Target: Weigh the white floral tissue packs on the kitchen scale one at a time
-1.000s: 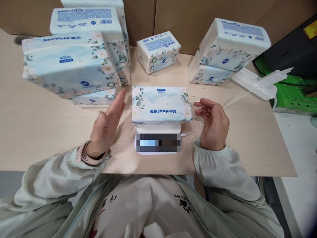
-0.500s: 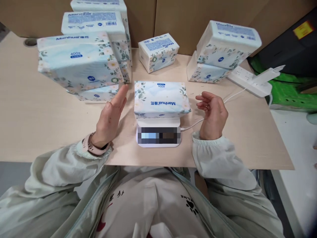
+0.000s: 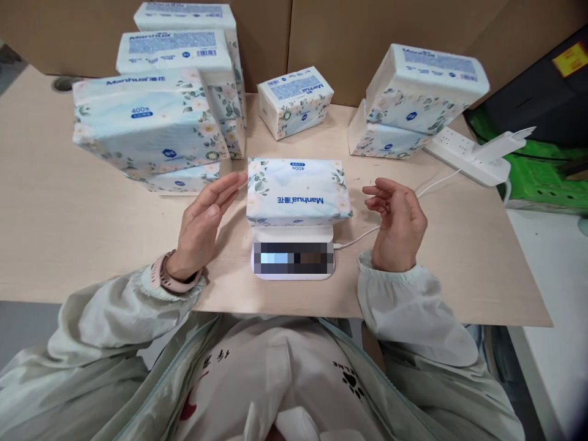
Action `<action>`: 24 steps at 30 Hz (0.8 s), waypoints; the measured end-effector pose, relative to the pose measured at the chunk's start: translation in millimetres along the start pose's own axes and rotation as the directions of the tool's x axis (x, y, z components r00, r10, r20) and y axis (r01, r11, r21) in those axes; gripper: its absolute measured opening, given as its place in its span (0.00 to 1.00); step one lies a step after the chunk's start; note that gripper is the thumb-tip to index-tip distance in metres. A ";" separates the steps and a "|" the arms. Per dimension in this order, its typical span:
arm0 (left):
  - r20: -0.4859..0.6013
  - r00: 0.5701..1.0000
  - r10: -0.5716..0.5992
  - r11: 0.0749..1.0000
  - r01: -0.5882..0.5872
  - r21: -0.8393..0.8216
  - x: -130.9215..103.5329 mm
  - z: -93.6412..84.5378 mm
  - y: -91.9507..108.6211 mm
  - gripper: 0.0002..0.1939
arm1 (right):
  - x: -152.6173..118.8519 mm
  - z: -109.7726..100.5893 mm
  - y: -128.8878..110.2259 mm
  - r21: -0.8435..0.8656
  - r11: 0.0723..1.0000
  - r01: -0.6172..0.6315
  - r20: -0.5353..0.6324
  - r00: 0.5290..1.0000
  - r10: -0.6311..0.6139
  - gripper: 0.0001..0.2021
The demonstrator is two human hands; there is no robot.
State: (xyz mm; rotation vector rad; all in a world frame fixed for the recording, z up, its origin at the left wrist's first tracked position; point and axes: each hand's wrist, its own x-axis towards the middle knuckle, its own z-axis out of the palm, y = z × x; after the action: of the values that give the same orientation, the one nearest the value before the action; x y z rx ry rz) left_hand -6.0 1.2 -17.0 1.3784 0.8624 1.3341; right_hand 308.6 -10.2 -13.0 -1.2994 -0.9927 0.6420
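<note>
A floral tissue pack [image 3: 298,190] lies flat on a small white scale [image 3: 293,275], whose display is pixelated. Left of the pack, my left hand [image 3: 206,223] is held on edge with its fingers stretched out; the fingertips are very near the pack's left side, and whether they touch it I cannot tell. On the other side, my right hand [image 3: 399,225] holds nothing, its fingers loosely curled and apart, with a gap between them and the pack. A pink band circles my left wrist.
Several tissue packs [image 3: 147,122] are stacked at the back left, one pack [image 3: 295,103] stands at the back middle, and two stacked packs [image 3: 425,92] at the back right. A white cable runs from the scale to a power strip [image 3: 468,156]. Cardboard [image 3: 340,49] stands behind.
My left hand has turned, its fingertips now lower and closer to the pack on the scale. My right hand has barely changed. The whole view has shifted slightly down.
</note>
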 end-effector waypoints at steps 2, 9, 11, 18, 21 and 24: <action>0.010 1.000 -0.017 1.000 0.017 -0.012 0.5 0.2 2.5 0.24 | -1.5 0.3 -0.9 -0.013 1.000 -0.010 0.012 1.000 0.010 0.19; -0.161 0.974 0.162 0.969 -0.126 0.214 -17.3 4.4 10.7 0.15 | -4.3 -5.0 -4.0 -0.061 0.998 0.014 0.088 0.996 -0.008 0.21; -0.200 0.941 0.272 0.923 -0.197 0.331 -28.1 6.7 12.8 0.14 | -5.9 -6.2 -5.7 -0.133 0.990 0.053 0.180 0.983 -0.028 0.22; 0.116 0.993 0.000 0.945 -0.038 0.324 -31.5 32.6 29.4 0.29 | -7.5 7.0 -14.2 -0.224 0.973 0.060 0.483 0.873 0.057 0.32; 0.161 0.987 0.013 0.967 -0.053 0.251 1.3 50.6 37.0 0.29 | 20.6 22.6 -21.8 -0.164 0.982 0.098 0.452 0.892 -0.013 0.31; 0.160 0.984 0.081 0.966 -0.117 0.230 63.1 59.9 32.0 0.35 | 82.9 53.0 -26.8 -0.023 0.980 0.196 0.374 0.911 -0.174 0.28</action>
State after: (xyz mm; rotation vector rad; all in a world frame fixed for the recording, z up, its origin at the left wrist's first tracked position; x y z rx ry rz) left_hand 57.0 42.7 36.8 1.7072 0.8829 1.2121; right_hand 296.9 81.0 31.1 -1.1379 -1.4376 0.7304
